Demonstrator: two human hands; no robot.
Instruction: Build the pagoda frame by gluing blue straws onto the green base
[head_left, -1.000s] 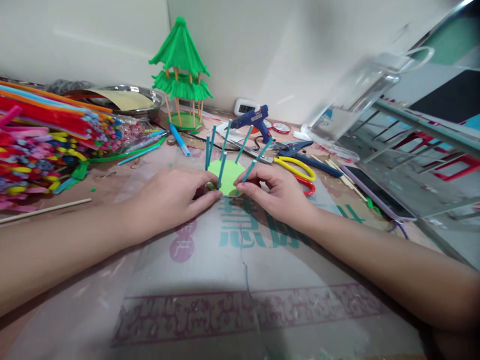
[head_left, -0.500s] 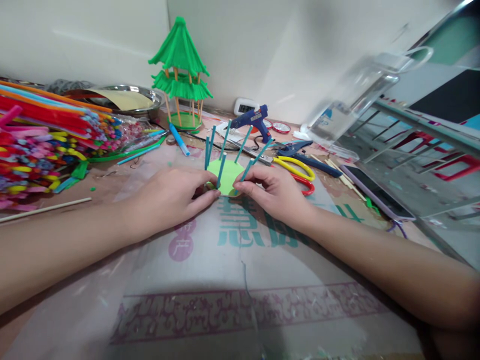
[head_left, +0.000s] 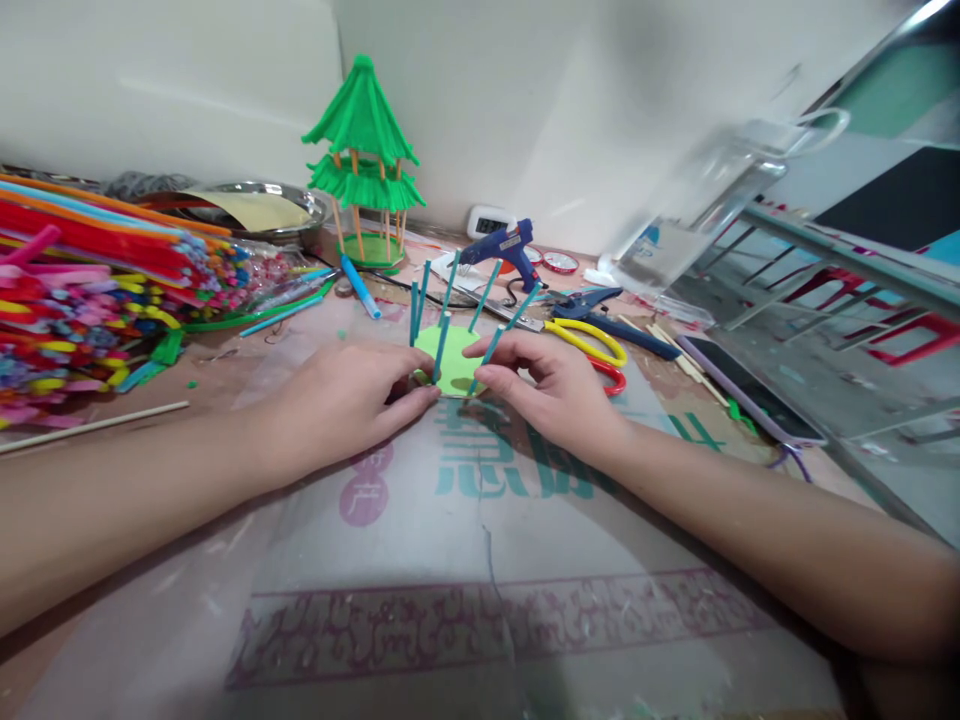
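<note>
A light green card disc (head_left: 456, 362) lies on the plastic-covered table, with several blue sticks standing around its rim, some leaning outward. My left hand (head_left: 349, 390) closes its thumb and fingers on the disc's left edge, beside the front-left blue stick (head_left: 442, 348). At the front right, my right hand (head_left: 551, 385) has its thumb and index finger parted around another blue stick (head_left: 493, 346), which tilts to the right. The index fingertip reaches over the disc. My left fingertips are partly hidden behind the thumb and stick.
Behind the disc stand a green-roofed pagoda model (head_left: 363, 110) and a blue glue gun (head_left: 501, 246). Scissors (head_left: 600, 340), pliers (head_left: 630, 325) and a phone (head_left: 750, 388) lie right. Bundled pipe cleaners (head_left: 82, 290) fill the left. A clear water jug (head_left: 690, 210) stands back right.
My right index finger has lifted away from the stick and stretched over the disc, parting from the thumb. My left hand stays at the disc's edge. The view has shifted slightly.
</note>
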